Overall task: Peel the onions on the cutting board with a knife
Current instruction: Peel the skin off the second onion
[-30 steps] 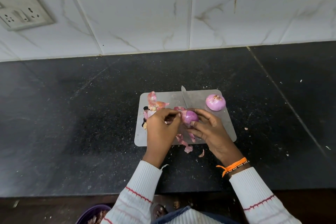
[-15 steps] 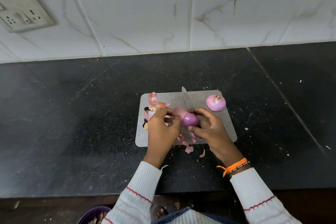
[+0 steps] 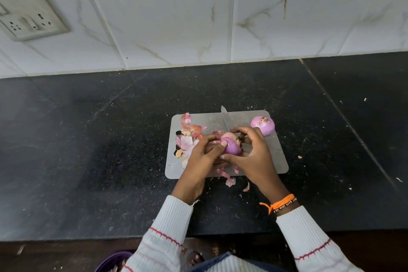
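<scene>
Both hands, left hand [image 3: 204, 157] and right hand [image 3: 254, 157], pinch one purple onion [image 3: 230, 147] above the cutting board [image 3: 276, 157]; the knife [image 3: 225, 118] lies behind.

knife [image 3: 225, 118]: handle hidden under hands [image 3: 254, 159] | purple bowl [image 3: 110, 264]: cut off by bottom edge

A dark speckled stone countertop [image 3: 88, 150] fills the middle of the view, with white marble-look wall tiles [image 3: 176, 24] behind it at twelve o'clock. A grubby white socket plate [image 3: 28, 13] sits on the wall at ten o'clock. A purple tub [image 3: 110, 261] peeks in at seven o'clock.
</scene>
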A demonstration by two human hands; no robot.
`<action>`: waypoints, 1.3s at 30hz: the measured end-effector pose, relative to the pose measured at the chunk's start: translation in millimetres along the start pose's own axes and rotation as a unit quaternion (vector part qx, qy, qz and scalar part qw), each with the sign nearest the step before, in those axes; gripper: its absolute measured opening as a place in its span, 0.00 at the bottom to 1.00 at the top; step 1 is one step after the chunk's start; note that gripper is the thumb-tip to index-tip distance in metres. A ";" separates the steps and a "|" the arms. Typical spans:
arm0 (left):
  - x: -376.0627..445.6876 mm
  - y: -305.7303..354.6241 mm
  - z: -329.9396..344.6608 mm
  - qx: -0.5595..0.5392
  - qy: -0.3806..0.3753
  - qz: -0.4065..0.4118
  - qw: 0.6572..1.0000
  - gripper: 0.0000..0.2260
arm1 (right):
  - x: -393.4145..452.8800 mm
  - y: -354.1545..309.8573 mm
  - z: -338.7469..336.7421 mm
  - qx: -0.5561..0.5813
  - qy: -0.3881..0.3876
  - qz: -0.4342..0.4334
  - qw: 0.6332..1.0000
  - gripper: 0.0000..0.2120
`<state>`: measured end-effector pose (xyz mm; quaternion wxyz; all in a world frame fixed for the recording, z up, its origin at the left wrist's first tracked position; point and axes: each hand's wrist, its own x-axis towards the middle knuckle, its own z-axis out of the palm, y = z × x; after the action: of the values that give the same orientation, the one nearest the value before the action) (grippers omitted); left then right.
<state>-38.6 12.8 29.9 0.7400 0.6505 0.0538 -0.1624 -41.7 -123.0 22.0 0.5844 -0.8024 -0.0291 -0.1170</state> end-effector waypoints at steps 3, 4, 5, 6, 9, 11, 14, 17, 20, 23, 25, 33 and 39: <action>0.7 -0.6 0.7 -0.060 -0.002 -0.013 0.998 0.11 | -0.4 1.6 1.8 -0.001 -0.006 -0.002 1.000 0.26; 1.1 -0.8 0.7 -0.078 0.000 -0.013 0.997 0.10 | -0.2 1.9 0.2 0.021 -0.018 0.006 1.000 0.25; 1.7 -0.9 0.2 -0.097 0.003 -0.011 0.995 0.10 | 0.1 2.6 -2.0 0.048 -0.035 0.015 0.998 0.23; 2.0 -1.4 -0.7 -0.112 0.005 -0.006 0.994 0.11 | 0.4 2.8 -4.6 0.075 -0.052 0.024 0.996 0.21; 3.6 -4.1 -3.9 -0.108 0.022 0.020 0.994 0.13 | 0.2 2.5 -8.8 0.101 -0.061 0.045 0.992 0.16; 3.1 -3.7 -4.2 -0.070 0.035 0.050 0.996 0.16 | 0.1 1.8 -7.7 0.094 -0.039 0.055 0.993 0.13; 0.1 1.1 -0.8 -0.003 0.050 0.092 0.994 0.19 | 0.2 1.1 -5.0 0.083 -0.009 0.071 0.994 0.10; 1.7 0.9 1.2 0.076 0.078 0.126 0.986 0.20 | 0.0 0.7 -3.1 0.076 0.017 0.080 0.994 0.07; 4.3 -1.0 1.7 0.145 0.094 0.166 0.971 0.20 | -0.1 -0.5 -1.4 0.057 0.027 0.083 0.995 0.06; 4.6 -0.8 2.0 0.186 0.097 0.190 0.959 0.20 | 0.7 -2.5 -2.5 0.040 0.031 0.079 0.996 0.06; 4.8 -0.9 1.7 0.207 0.098 0.205 0.952 0.20 | 0.6 -2.6 -3.5 0.038 0.031 0.077 0.996 0.06; 3.6 -1.8 5.0 0.213 0.081 0.193 0.954 0.23 | 1.6 4.2 -8.0 -0.027 0.051 0.035 0.998 0.06; 5.8 -1.0 5.8 0.203 0.070 0.167 0.962 0.25 | 1.3 9.4 -6.9 0.012 0.070 0.045 0.997 0.06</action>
<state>-34.2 6.0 28.2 0.6033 0.7966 -0.0379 0.0016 -39.8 -132.5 15.5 0.5994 -0.7857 0.0460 -0.1460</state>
